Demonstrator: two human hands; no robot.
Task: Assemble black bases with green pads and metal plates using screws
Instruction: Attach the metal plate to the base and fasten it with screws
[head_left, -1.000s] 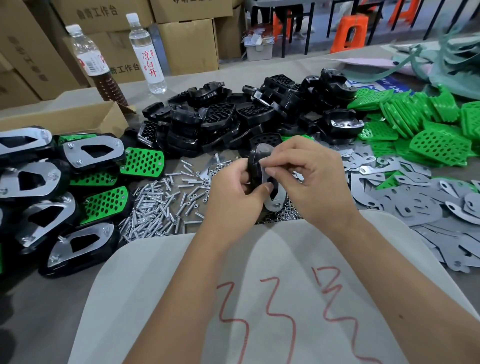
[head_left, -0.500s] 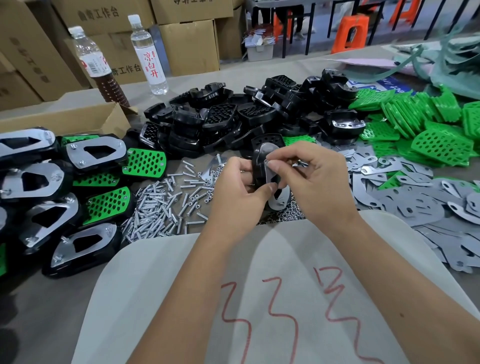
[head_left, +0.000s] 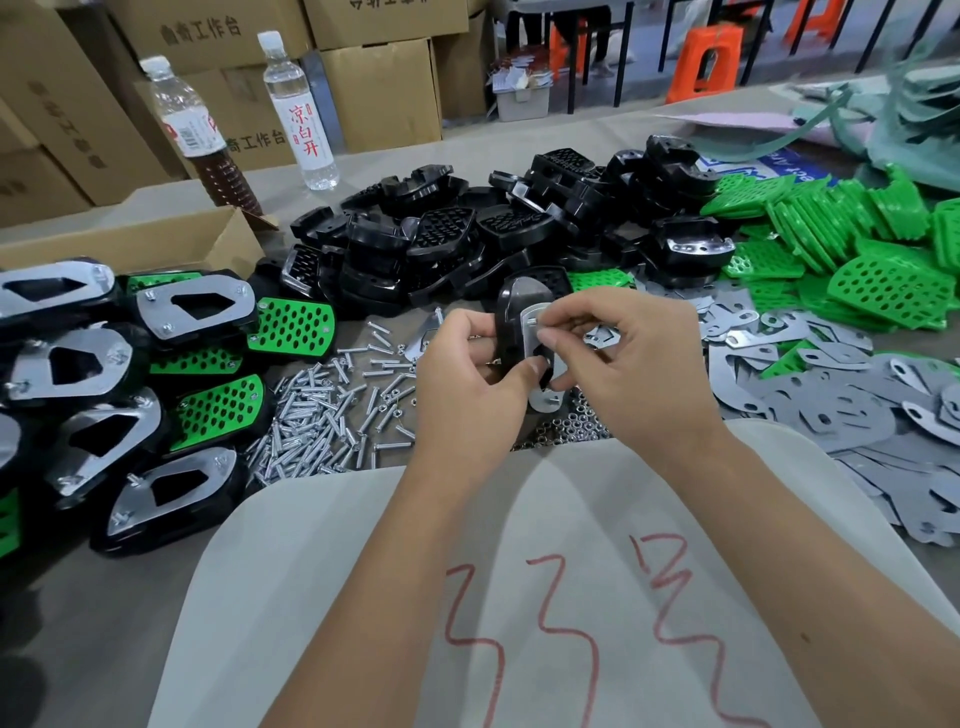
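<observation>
Far left: finished assemblies (head_left: 130, 364) in rows, metal plates up, green showing beneath. Next, a loose heap of screws (head_left: 322, 415) on the table (head_left: 78, 623). At centre, left hand (head_left: 467, 389) curled round a black base (head_left: 506, 332) held on edge above the screws, thumb pressed on its metal plate (head_left: 540, 364). Right hand (head_left: 634, 364) pinching at a screw stub near the plate's top; whatever sits between the fingertips too small to tell. Behind: piled black bases (head_left: 467, 239). Far right: green pads (head_left: 857, 249), loose plates (head_left: 831, 405).
</observation>
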